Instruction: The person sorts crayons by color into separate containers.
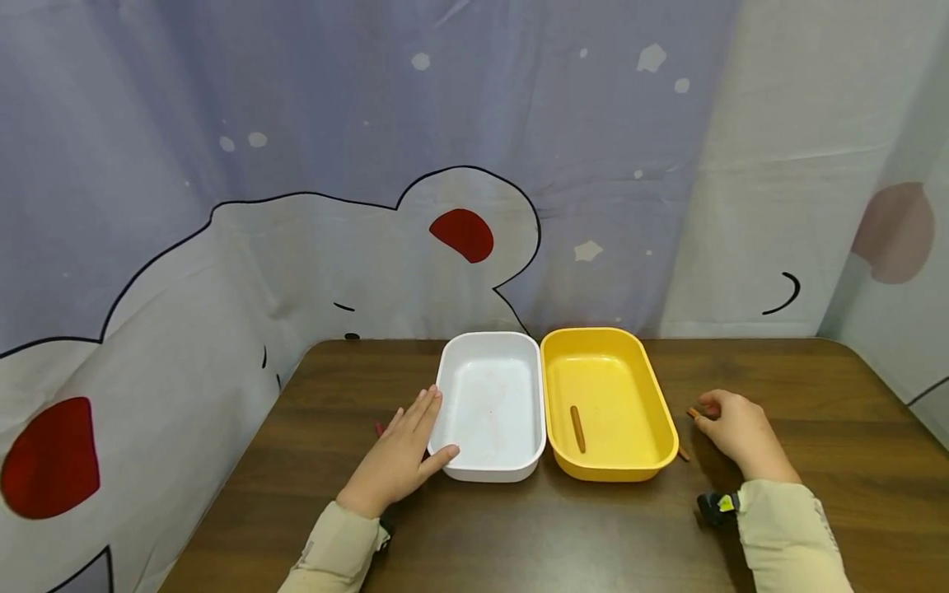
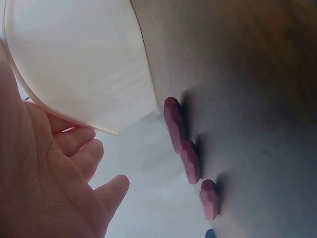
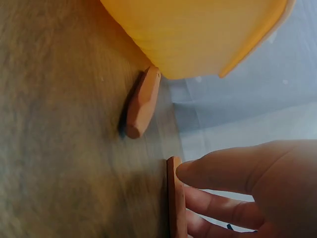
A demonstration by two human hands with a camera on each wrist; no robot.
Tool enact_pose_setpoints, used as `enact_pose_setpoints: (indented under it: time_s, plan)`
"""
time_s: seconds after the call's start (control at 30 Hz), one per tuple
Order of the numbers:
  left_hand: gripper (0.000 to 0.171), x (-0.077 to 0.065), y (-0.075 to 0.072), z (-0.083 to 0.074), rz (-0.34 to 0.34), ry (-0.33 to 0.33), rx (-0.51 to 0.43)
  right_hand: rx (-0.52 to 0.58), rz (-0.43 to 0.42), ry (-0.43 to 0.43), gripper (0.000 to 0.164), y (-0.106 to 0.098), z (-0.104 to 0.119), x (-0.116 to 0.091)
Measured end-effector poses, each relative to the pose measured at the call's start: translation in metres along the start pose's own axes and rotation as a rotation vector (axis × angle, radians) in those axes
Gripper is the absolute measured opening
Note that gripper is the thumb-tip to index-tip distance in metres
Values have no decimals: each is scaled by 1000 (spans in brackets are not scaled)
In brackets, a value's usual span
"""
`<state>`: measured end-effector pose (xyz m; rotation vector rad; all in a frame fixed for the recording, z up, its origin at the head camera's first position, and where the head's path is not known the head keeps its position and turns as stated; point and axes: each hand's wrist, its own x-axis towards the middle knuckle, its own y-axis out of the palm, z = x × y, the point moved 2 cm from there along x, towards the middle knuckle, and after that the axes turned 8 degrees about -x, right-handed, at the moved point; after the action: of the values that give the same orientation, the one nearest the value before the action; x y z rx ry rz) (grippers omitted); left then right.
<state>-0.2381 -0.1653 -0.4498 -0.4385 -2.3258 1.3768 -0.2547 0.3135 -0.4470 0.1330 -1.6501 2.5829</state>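
Note:
My left hand (image 1: 396, 461) lies along the left side of the white tray (image 1: 488, 403), its fingers extended and touching the rim. At the right of the yellow tray (image 1: 615, 387), my right hand (image 1: 744, 436) pinches a thin orange-brown faceted stick (image 3: 177, 201) between thumb and fingers, low by the tabletop. Another orange-brown stick (image 3: 142, 105) lies on the table against the yellow tray's outer side. Inside that tray is one brown stick (image 1: 577, 429). Three dark pinkish-red faceted sticks (image 2: 174, 125) lie in a row left of the white tray, mostly hidden by my left hand in the head view.
The two trays stand side by side on a brown wooden table (image 1: 534, 535). Behind the table's far edge hangs a printed curtain (image 1: 356, 263), which also runs along the left and right sides. Dark wrist devices (image 1: 717, 507) sit at both sleeves.

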Motion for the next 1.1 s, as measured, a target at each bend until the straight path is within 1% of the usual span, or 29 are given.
enact_pose_setpoints:
  time_s: [0.1, 0.27, 0.37, 0.53, 0.87, 1.0, 1.1]
  plan:
    - [86, 0, 0, 0, 7, -5, 5, -1, 12, 10, 29, 0, -1, 0]
    - [86, 0, 1, 1, 0, 4, -1, -16, 43, 33, 25, 0, -3, 1]
    - [86, 0, 1, 1, -7, 11, -3, -11, 46, 42, 22, 1, -3, 1]
    - [86, 0, 1, 2, 5, 5, -1, 10, 43, 52, 18, 2, -2, 1]
    - [85, -1, 2, 2, -12, 15, 1, 83, 6, 40, 23, -1, 1, 0]
    - [85, -1, 2, 2, -4, 8, 2, 126, -7, 35, 26, -4, 3, 0]
    - [85, -1, 1, 2, -3, 8, 2, 177, 4, 45, 29, -9, 7, -1]
